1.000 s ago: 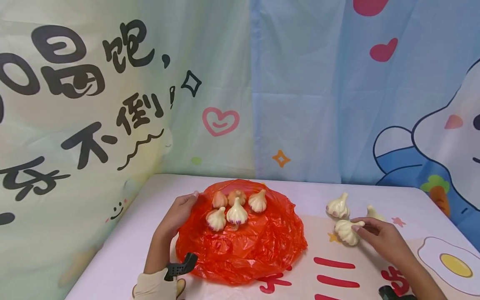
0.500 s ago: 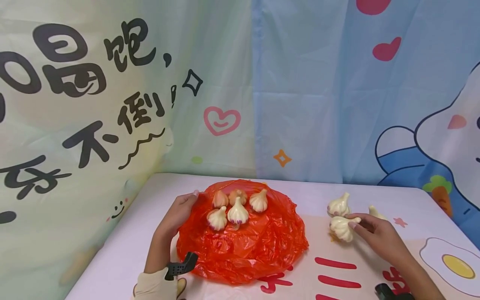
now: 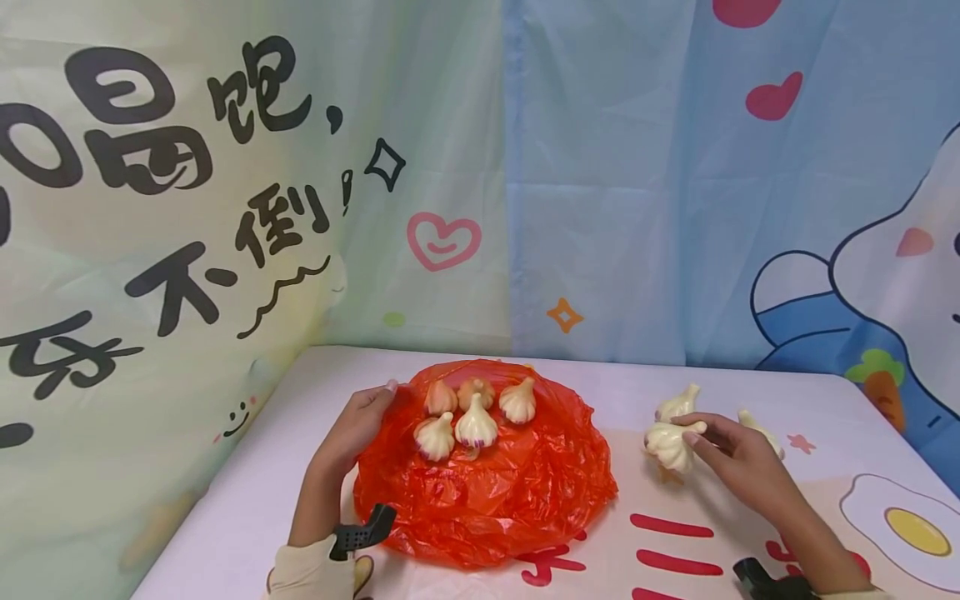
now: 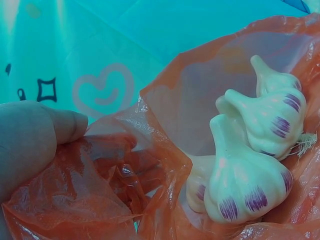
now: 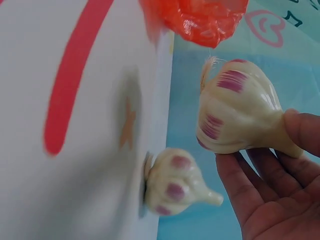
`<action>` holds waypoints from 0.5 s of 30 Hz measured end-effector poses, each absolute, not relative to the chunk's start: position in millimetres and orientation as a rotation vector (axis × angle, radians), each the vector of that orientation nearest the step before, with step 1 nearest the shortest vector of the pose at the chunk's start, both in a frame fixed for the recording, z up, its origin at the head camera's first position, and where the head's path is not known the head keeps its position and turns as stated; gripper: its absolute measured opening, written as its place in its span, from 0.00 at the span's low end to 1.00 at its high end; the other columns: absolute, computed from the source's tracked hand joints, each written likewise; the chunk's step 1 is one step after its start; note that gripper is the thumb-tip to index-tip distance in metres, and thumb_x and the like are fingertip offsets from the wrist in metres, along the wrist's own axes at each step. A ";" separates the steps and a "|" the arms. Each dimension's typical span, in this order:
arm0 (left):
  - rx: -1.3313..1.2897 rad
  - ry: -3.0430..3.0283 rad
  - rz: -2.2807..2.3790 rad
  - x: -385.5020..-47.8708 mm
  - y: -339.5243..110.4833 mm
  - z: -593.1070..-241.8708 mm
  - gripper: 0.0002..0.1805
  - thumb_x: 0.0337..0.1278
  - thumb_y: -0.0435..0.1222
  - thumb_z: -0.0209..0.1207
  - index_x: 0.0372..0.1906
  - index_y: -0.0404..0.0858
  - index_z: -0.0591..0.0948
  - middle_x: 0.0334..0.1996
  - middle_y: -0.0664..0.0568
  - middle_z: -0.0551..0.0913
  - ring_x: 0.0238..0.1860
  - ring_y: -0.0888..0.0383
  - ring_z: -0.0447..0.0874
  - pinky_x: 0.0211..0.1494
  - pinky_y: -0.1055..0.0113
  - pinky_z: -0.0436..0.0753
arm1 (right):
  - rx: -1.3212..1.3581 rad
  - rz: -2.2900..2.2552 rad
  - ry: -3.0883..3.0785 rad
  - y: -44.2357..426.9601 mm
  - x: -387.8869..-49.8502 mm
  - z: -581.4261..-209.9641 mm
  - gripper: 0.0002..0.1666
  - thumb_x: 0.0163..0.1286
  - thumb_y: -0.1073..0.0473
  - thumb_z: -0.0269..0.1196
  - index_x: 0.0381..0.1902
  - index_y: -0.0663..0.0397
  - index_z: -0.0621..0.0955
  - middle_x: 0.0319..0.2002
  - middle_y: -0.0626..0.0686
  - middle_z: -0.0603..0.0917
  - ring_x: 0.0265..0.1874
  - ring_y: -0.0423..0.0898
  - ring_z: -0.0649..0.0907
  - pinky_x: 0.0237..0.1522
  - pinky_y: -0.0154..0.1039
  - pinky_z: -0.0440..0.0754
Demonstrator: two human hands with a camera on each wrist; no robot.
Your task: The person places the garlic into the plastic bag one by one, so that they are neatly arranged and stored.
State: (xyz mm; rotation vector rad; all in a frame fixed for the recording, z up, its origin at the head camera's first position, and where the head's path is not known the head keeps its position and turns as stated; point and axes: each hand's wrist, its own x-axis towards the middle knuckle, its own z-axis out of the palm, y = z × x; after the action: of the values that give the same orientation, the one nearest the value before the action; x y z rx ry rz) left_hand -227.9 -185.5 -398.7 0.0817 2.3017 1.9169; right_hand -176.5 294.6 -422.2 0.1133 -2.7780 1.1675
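My right hand (image 3: 738, 462) pinches a white garlic bulb (image 3: 670, 448) by its stem end, lifted off the table. In the right wrist view that garlic bulb (image 5: 240, 107) shows purple streaks and a tuft of roots, held between thumb and fingers. The left hand (image 3: 367, 425) grips the left edge of a red plastic bag (image 3: 487, 500); in the left wrist view the thumb (image 4: 70, 125) lies over the film and the fingers show dimly through it. Several garlic bulbs (image 3: 476, 423) sit at the far side of the bag, some seen through the film.
A second garlic bulb (image 3: 678, 403) stands on the table just behind the held one. Another bulb (image 3: 757, 429) lies partly hidden behind the right hand. The printed tabletop (image 3: 247, 517) meets a hanging cloth backdrop (image 3: 592, 208) at the back and left.
My right hand has lifted the garlic bulb and carried it to the left, towards the bag. The left hand and the bag hold still.
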 end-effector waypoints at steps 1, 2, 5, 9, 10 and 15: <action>0.079 2.298 1.918 -228.0 -185.6 -398.7 0.28 0.70 0.56 0.48 0.57 0.38 0.78 0.48 0.43 0.83 0.45 0.41 0.84 0.44 0.49 0.84 | 0.120 1.180 -2.771 292.7 -177.0 -421.0 0.26 0.75 0.48 0.56 0.60 0.61 0.76 0.61 0.69 0.74 0.59 0.69 0.72 0.51 0.56 0.76; 0.079 2.295 1.920 -228.0 -185.6 -398.7 0.28 0.70 0.56 0.48 0.57 0.38 0.78 0.48 0.43 0.83 0.45 0.41 0.84 0.44 0.49 0.84 | 0.131 1.189 -2.765 290.6 -177.5 -420.0 0.26 0.75 0.48 0.55 0.60 0.61 0.76 0.61 0.68 0.74 0.59 0.68 0.72 0.51 0.56 0.75; 0.078 2.288 1.923 -228.5 -185.7 -399.0 0.27 0.71 0.55 0.48 0.58 0.38 0.78 0.49 0.43 0.82 0.46 0.41 0.84 0.44 0.49 0.84 | 0.161 1.210 -2.742 284.1 -179.3 -417.3 0.24 0.76 0.50 0.55 0.60 0.60 0.76 0.60 0.67 0.74 0.58 0.67 0.74 0.50 0.54 0.77; 0.080 2.283 1.926 -229.3 -186.1 -400.0 0.27 0.71 0.55 0.48 0.58 0.38 0.78 0.49 0.43 0.82 0.46 0.41 0.84 0.45 0.49 0.84 | 0.205 1.231 -2.696 274.2 -182.0 -415.9 0.20 0.75 0.52 0.56 0.58 0.57 0.78 0.57 0.64 0.78 0.55 0.64 0.78 0.47 0.45 0.82; 0.082 2.282 1.926 -229.4 -186.4 -400.1 0.28 0.70 0.55 0.48 0.58 0.38 0.78 0.49 0.43 0.82 0.46 0.41 0.84 0.45 0.49 0.84 | 0.214 1.233 -2.685 271.7 -182.8 -415.7 0.19 0.75 0.52 0.56 0.57 0.57 0.79 0.56 0.63 0.79 0.54 0.63 0.78 0.46 0.42 0.83; 0.085 2.284 1.922 -230.3 -187.4 -400.7 0.27 0.71 0.56 0.48 0.57 0.39 0.79 0.48 0.44 0.83 0.46 0.41 0.84 0.45 0.50 0.84 | 0.286 1.274 -2.640 260.2 -185.9 -413.5 0.17 0.75 0.54 0.57 0.55 0.55 0.80 0.54 0.60 0.81 0.54 0.61 0.79 0.46 0.40 0.83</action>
State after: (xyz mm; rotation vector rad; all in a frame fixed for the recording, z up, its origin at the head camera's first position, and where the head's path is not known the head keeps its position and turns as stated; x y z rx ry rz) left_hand -230.3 -187.4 -400.7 0.0848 2.2844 1.9222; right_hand -185.9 260.2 -413.5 0.2864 -2.6402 1.2738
